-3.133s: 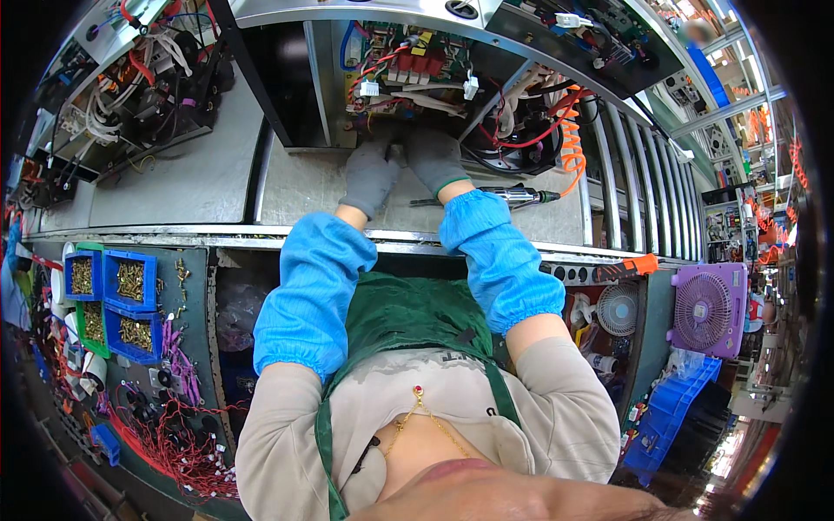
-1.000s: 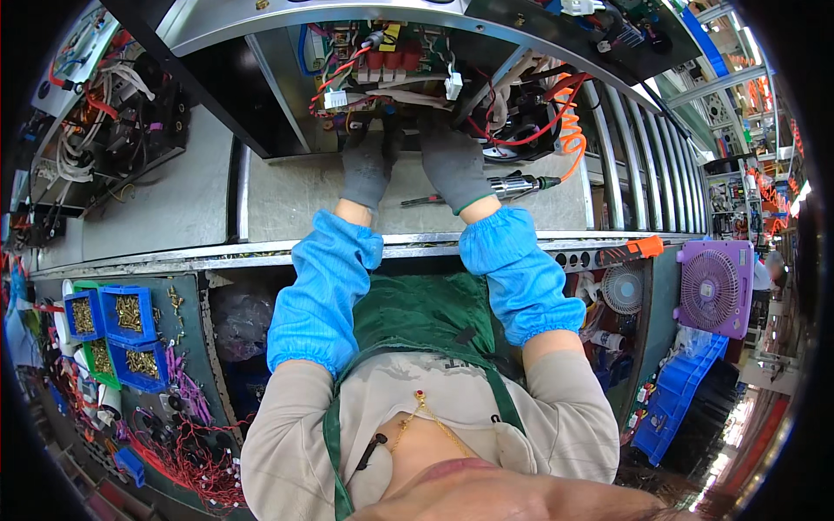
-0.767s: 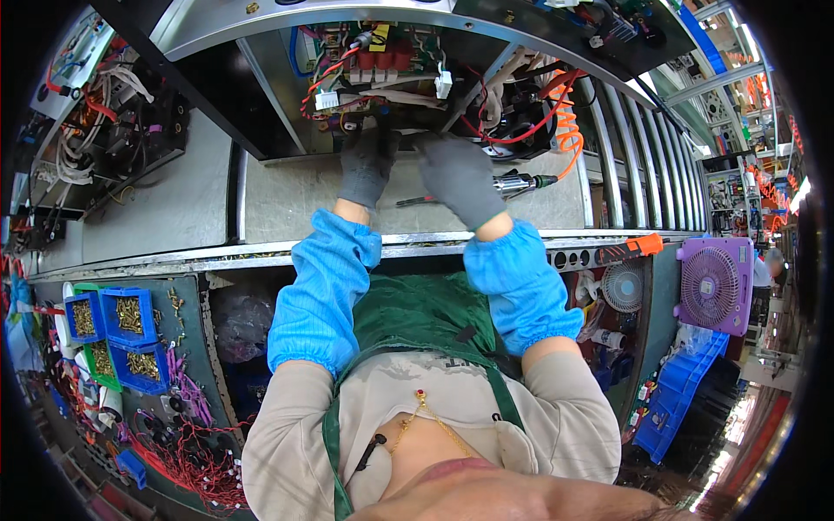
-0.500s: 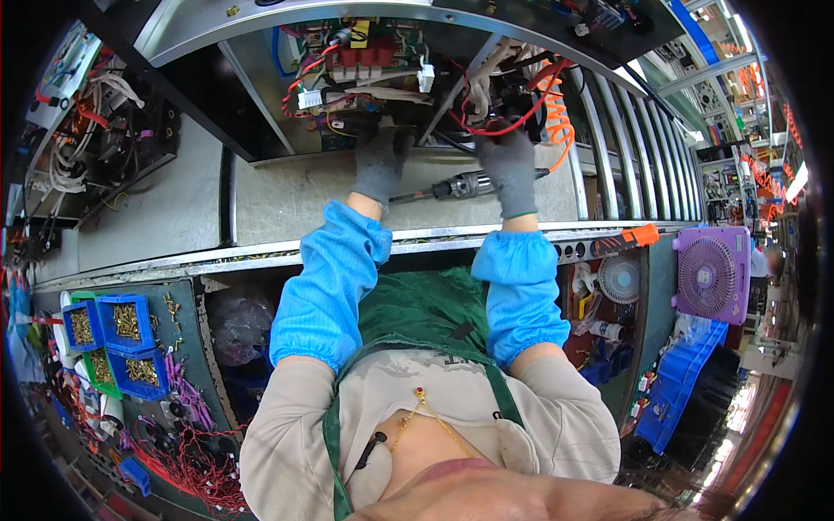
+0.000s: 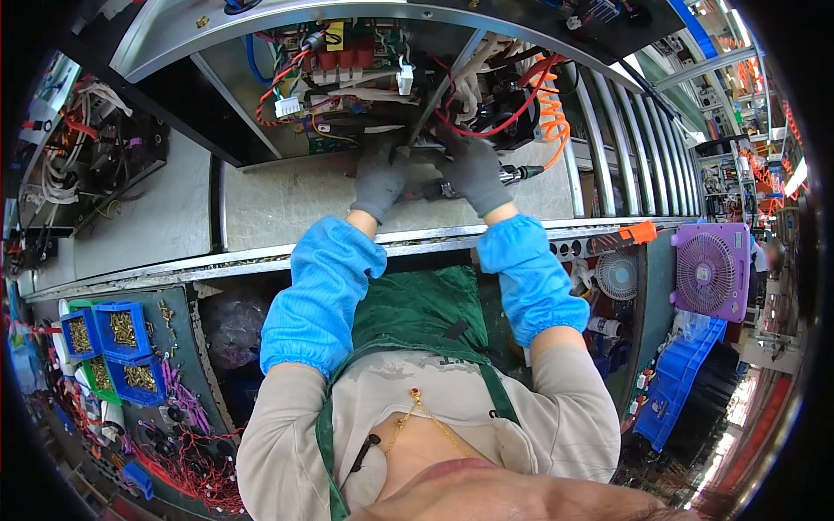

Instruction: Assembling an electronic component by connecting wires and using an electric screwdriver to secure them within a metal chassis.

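Observation:
My two gloved hands are at the near lower edge of an open metal equipment case (image 5: 473,54). My left hand (image 5: 380,181), in a grey glove, reaches to that edge; its fingertips are dark against the case and hard to make out. Close on its right, my right hand (image 5: 473,172) points its fingers at the foot of the case's upright divider; they are blurred. A pneumatic screwdriver (image 5: 514,174) lies on the metal bench top, partly hidden beneath my right hand. Whether that hand grips it does not show. Inside the case sit a circuit board, wires and a white connector (image 5: 287,107).
An orange coiled air hose (image 5: 553,130) runs to the screwdriver. Metal rollers (image 5: 612,143) extend to the right. Another wired unit (image 5: 113,143) stands left. Blue bins (image 5: 122,317) of brass-coloured screws, red wires (image 5: 187,464) and a purple fan (image 5: 708,271) flank me.
My right hand has moved left, closer to my left hand, and now covers part of the screwdriver. The case appears slightly farther left in view.

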Motion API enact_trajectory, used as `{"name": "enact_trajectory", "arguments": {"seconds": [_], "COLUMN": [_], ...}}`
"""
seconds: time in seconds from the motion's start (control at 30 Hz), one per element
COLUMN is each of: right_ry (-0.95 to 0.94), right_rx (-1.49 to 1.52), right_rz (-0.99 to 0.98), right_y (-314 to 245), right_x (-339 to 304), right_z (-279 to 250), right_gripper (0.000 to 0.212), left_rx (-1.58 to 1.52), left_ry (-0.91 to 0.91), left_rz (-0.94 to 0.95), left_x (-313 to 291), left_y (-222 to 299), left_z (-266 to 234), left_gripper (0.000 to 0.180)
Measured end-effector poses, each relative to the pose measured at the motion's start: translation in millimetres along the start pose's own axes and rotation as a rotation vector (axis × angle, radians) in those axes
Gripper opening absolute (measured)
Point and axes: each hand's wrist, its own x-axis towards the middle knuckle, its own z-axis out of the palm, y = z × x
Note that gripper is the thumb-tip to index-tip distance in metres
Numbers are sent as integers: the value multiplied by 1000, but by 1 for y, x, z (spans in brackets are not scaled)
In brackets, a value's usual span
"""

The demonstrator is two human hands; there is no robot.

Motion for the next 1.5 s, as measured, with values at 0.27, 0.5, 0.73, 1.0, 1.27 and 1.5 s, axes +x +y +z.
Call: {"name": "enact_trajectory", "arguments": {"seconds": [0.27, 0.5, 0.73, 1.0, 1.27, 1.5], "right_ry": [-289, -265, -155, -186, -139, -310], "right_rx": [344, 744, 654, 627, 736, -93], "right_rz": [290, 544, 499, 529, 618, 225], "right_y": [25, -6, 28, 10, 1, -69], "right_x": [7, 13, -5, 9, 9, -8], "right_z": [36, 22, 69, 55, 33, -19], "right_gripper": [29, 15, 24, 27, 32, 26], "left_rx": [74, -98, -117, -234, -149, -435], "left_ry": [-278, -324, -343, -518, -594, -197], "left_rz": [68, 77, 249, 36, 32, -76], "left_x": [14, 12, 15, 14, 25, -11], "left_y": [15, 3, 7, -6, 15, -42], "left_z": [-16, -28, -31, -25, -38, -15], "left_gripper": [38, 38, 37, 43, 43, 23]}}
